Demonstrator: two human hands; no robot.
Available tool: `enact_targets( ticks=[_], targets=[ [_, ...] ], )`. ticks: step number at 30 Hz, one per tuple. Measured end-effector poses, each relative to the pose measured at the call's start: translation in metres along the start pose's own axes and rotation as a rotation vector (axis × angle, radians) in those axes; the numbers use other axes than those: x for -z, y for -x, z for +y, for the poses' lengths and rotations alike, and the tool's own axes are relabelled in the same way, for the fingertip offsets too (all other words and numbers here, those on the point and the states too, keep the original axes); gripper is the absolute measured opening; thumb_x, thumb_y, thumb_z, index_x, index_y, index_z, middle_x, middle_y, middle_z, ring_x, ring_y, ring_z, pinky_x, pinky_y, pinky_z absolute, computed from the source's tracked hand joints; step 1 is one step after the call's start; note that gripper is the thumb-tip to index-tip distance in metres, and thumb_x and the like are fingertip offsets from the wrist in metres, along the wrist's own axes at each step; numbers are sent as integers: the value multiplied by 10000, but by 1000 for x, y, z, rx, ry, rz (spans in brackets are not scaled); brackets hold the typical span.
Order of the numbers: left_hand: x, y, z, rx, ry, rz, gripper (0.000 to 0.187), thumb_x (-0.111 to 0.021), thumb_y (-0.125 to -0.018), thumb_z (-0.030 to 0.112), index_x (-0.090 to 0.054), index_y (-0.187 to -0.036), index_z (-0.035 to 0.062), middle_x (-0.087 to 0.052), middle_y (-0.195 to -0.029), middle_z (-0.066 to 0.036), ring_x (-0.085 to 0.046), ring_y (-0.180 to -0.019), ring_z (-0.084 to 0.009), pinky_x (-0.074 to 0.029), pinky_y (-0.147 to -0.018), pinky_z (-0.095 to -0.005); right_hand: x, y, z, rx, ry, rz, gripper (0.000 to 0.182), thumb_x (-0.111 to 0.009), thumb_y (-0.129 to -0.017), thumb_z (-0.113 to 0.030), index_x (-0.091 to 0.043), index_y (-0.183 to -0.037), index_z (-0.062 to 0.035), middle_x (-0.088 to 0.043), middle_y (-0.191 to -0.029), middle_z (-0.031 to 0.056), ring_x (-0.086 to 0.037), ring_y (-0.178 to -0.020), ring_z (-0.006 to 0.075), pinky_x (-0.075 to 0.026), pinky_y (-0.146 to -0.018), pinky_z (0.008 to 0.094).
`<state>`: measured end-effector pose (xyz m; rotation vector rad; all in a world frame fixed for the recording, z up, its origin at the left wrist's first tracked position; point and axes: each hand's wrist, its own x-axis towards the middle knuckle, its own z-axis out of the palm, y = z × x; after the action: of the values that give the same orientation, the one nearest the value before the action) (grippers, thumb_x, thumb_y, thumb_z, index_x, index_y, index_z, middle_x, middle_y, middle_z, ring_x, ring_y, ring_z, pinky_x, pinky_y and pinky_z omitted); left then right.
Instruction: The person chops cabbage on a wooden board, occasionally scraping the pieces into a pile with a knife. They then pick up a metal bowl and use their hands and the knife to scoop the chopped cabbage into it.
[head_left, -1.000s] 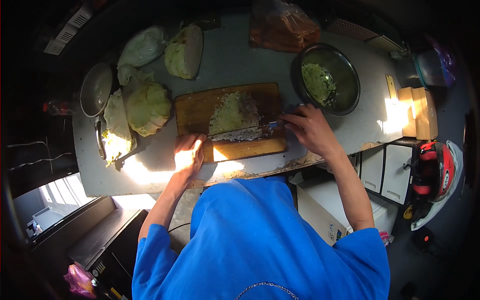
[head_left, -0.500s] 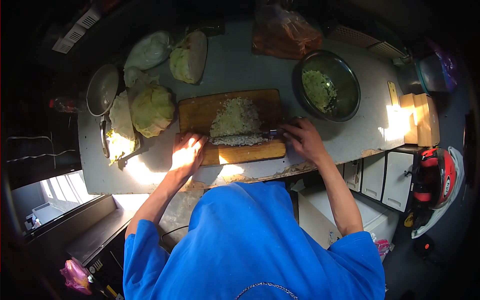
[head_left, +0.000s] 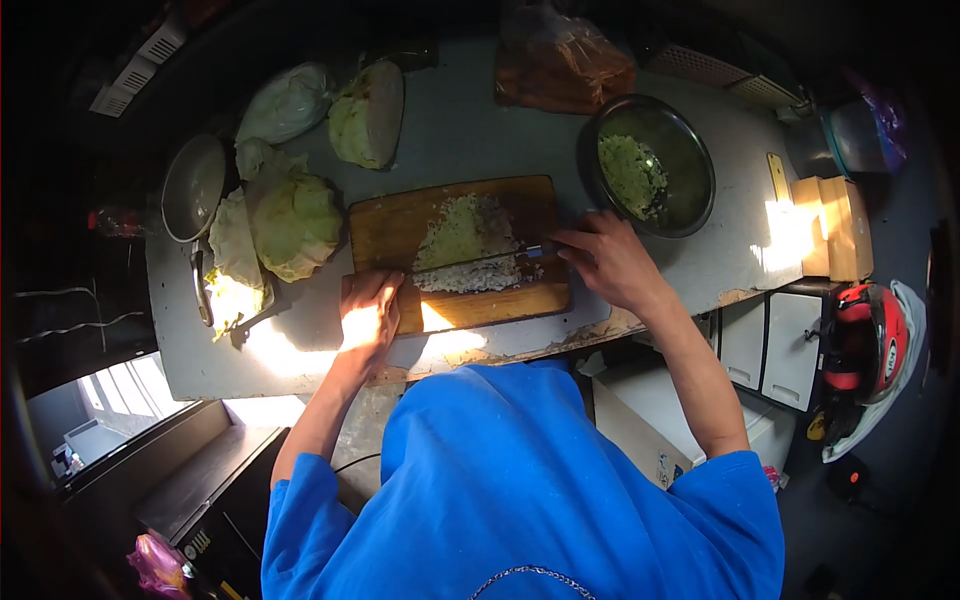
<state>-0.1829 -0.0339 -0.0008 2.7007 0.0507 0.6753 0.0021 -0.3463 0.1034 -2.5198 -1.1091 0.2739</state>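
On a wooden cutting board (head_left: 385, 225) lies a mound of finely chopped cabbage (head_left: 465, 235). A knife (head_left: 470, 262) crosses it, its blade slanting up toward the right. My right hand (head_left: 612, 262) is closed on the knife's handle at the board's right side. At the left end, my left hand (head_left: 370, 312) has its fingers drawn together at the blade tip, over the board's left edge; the exact grip there is small. Beyond the right hand, a metal bowl (head_left: 695, 190) holds more chopped cabbage (head_left: 630, 172).
Left of the board are a cabbage (head_left: 295, 225), loose leaves (head_left: 232, 240) and a pan (head_left: 193, 185). A cut cabbage half (head_left: 367, 115) and a bag of carrots (head_left: 560, 65) lie farther back. Boxes (head_left: 835, 230) stand at the right; a red helmet (head_left: 885, 345) is beyond the table.
The knife has tilted, its handle end moving up and away with my right hand. My left hand stays at the blade's tip end. The whole view has shifted slightly.
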Motion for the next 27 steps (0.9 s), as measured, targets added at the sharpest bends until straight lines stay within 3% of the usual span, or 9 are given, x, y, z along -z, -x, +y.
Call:
enact_targets(
  ticks=[8,14,17,20,22,27],
  targets=[
    [9,-9,-3,-132,-70,-128,306,-738,-784,0,-731,-1062,126,-700,-937,-43,-659,-835,-268,-497,-801,-392,-66,22,40,65,-124,184,295,-722,-872,-170,-754,-1164,-172,-661,-1053,99,-590,-1004,323,-476,-875,450],
    [21,-16,-2,-233,-100,-216,306,-738,-783,5,-724,-1073,101,-693,-975,-60,-660,-825,-260,-494,-802,-396,-68,26,38,43,-133,229,285,-722,-877,-180,-763,-1158,-177,-664,-1039,103,-588,-990,316,-472,-866,440],
    [18,-15,-3,-123,-35,-187,354,-721,-754,50,-705,-1106,86,-676,-992,-68,-654,-914,-255,-476,-870,-423,-38,23,22,31,-102,194,275,-706,-895,-192,-763,-1163,-174,-664,-1038,106,-585,-992,313,-459,-865,435],
    [16,-14,-3,-56,-1,-66,286,-732,-806,68,-719,-1087,116,-694,-939,-61,-667,-842,-249,-487,-838,-401,15,15,-19,-17,-38,112,273,-686,-916,-199,-754,-1179,-172,-660,-1042,112,-583,-1009,315,-447,-870,443],
    [14,-18,-1,16,7,-17,210,-752,-841,53,-734,-1035,130,-706,-883,-57,-687,-798,-275,-549,-747,-380,33,5,-39,-55,11,63,274,-675,-925,-199,-748,-1188,-172,-657,-1048,116,-583,-1019,317,-441,-872,451],
    [3,-9,0,100,-26,-62,192,-751,-862,70,-743,-1037,147,-721,-923,-56,-682,-774,-289,-556,-775,-382,34,-10,-45,-105,103,-63,271,-656,-938,-185,-730,-1198,-172,-645,-1081,131,-582,-1057,329,-438,-898,489]
  ],
)
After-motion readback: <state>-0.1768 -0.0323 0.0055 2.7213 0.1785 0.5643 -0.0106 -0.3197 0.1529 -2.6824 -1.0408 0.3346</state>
